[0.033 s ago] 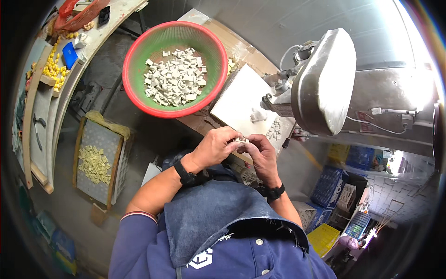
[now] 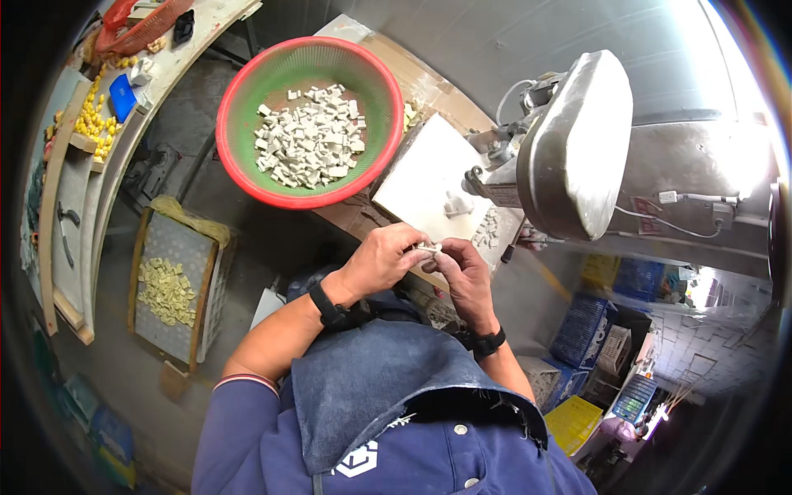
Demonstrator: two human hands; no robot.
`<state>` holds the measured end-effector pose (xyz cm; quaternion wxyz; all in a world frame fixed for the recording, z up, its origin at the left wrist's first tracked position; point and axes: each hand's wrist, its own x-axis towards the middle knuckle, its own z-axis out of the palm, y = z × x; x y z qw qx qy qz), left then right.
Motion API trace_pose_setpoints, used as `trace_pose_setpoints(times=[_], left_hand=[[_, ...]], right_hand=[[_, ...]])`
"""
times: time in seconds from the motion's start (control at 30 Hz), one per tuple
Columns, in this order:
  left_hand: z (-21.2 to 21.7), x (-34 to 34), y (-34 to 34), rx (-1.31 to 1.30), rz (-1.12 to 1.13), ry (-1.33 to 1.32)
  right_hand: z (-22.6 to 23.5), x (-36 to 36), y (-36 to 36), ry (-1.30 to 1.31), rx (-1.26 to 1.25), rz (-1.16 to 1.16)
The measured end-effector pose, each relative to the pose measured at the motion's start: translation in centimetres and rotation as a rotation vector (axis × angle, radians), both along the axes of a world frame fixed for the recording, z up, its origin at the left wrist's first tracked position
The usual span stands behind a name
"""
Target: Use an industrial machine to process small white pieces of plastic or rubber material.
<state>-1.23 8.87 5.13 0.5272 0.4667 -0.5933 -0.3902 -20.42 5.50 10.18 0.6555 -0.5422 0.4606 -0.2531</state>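
Note:
In front of my chest, my left hand and my right hand meet at the fingertips. Between them they pinch a small off-white block, mostly covered by the fingers. Just beyond the hands is a white work board, with several small pale blocks lying at its right side. A red-rimmed green plastic basket stands ahead to the left, holding a heap of similar off-white blocks.
A grey machine with a rounded metal cover overhangs the board's right side. At left, a wood-edged tray carries pale yellow pieces. Further left is a bench with yellow pieces and pliers. Blue crates stand at right.

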Motion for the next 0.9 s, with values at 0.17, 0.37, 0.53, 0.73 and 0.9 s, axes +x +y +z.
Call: trace_pose_setpoints(times=[0.17, 0.37, 0.53, 0.73, 0.9], left_hand=[[-2.3, 0.3, -2.9, -0.084, 0.154, -0.205], [-4.6, 0.1, -8.0, -0.181, 0.19, -0.405], [-5.8, -0.8, -10.4, -0.206, 0.233, -0.573], [-6.3, -1.4, -11.2, -0.234, 0.254, -0.586], [-6.4, -1.7, -11.5, -0.246, 0.267, -0.611]], right_hand=[[1.1, -3.4, 1.1, 0.164, 0.0, -0.174], [2.0, -8.8, 1.3, 0.188, -0.117, -0.417], [3.1, -10.9, -0.7, 0.143, -0.201, -0.493], [4.2, -12.4, -3.2, 0.117, -0.27, -0.526], [4.6, -13.3, -6.7, 0.022, -0.294, -0.533]])
